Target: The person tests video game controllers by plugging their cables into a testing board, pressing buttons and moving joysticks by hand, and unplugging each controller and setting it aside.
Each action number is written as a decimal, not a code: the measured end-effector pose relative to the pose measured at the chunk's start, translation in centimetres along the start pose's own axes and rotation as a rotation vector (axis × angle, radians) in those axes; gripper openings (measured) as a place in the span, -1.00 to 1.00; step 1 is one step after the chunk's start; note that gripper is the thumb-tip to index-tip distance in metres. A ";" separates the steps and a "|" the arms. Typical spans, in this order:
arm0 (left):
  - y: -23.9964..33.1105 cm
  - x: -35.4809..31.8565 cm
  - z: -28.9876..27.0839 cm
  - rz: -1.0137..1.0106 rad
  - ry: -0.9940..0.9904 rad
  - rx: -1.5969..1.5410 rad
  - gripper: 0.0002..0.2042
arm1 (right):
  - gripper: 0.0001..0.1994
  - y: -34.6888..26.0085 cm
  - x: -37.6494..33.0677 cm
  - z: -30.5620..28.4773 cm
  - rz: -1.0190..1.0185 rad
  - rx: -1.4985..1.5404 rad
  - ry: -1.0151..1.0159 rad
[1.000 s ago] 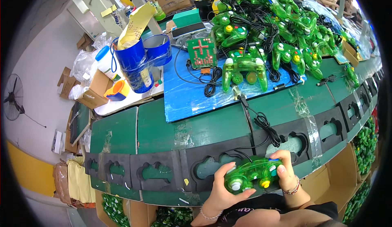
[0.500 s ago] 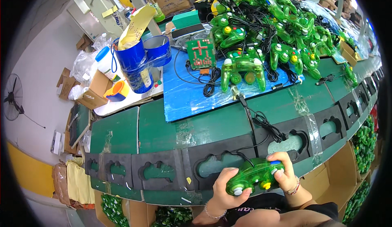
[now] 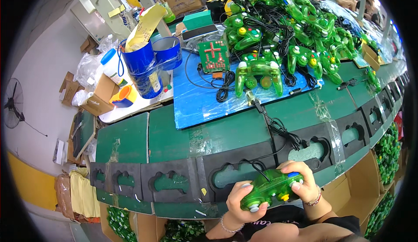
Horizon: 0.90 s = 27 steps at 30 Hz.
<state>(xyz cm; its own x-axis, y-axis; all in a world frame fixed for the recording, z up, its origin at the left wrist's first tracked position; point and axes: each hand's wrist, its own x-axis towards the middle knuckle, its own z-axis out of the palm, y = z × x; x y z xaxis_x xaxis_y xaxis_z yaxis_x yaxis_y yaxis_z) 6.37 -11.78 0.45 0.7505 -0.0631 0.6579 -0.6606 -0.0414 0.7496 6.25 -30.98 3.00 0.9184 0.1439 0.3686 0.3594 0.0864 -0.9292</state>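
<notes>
Both hands occupied, one controller between them. Left grip (image 3: 237, 202) is wrapped round the left end of a translucent green controller (image 3: 271, 189), thumb by the white stick. Right grip (image 3: 308, 189) is closed on the right end, index finger near the blue shoulder button (image 3: 294, 174), thumb on the face. Controller is held up over the near edge of the bench (image 3: 235, 133), in front of a row of black cutout panels (image 3: 190, 167), tilted with its left end lower.

Cable leaves its top edge, loops over the panels to a black cable bundle (image 3: 283, 130). Black plug (image 3: 258, 106) above that meets a connector at the front edge of the blue board (image 3: 196, 116).

On the blue board: a second green controller (image 3: 260, 77), and left of it a green circuit board (image 3: 213, 55) with a red cross pattern. Big heap of green controllers (image 3: 300, 28) with tangled black cables behind, to the right.

Left side: two blue cups (image 3: 141, 72) taped together, yellow strip (image 3: 146, 28) sticking out of one; orange cup (image 3: 125, 95) and blue-lidded white bottle (image 3: 114, 69) nearby. Cardboard box (image 3: 344, 194) below the bench, lower right.
</notes>
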 end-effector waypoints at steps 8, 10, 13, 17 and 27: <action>0.0 -0.4 0.2 -0.106 0.010 -0.046 -0.43 | -0.50 1.2 -0.8 -0.3 0.107 0.016 0.030; 0.0 -0.3 0.3 -0.109 0.010 -0.046 -0.43 | -0.44 0.9 -0.8 -0.5 0.110 0.106 0.031; 0.1 0.0 0.4 -0.080 0.017 -0.011 -0.43 | -0.36 -0.1 -0.5 -0.8 0.132 -0.121 -0.040; 0.6 0.2 0.6 0.126 0.010 0.169 -0.45 | -0.25 -1.9 -0.2 -1.2 0.186 -0.272 -0.055; 0.4 0.0 1.0 0.074 0.074 0.055 -0.43 | -0.20 -3.1 0.5 -1.1 0.185 -0.067 -0.133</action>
<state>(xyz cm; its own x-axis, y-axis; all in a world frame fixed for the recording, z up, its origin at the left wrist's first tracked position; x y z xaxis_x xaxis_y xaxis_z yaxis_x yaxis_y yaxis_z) 6.07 -12.75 0.72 0.6980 0.0053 0.7161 -0.7126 -0.0946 0.6952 5.79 -32.23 6.07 0.9414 0.2803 0.1879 0.2010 -0.0186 -0.9794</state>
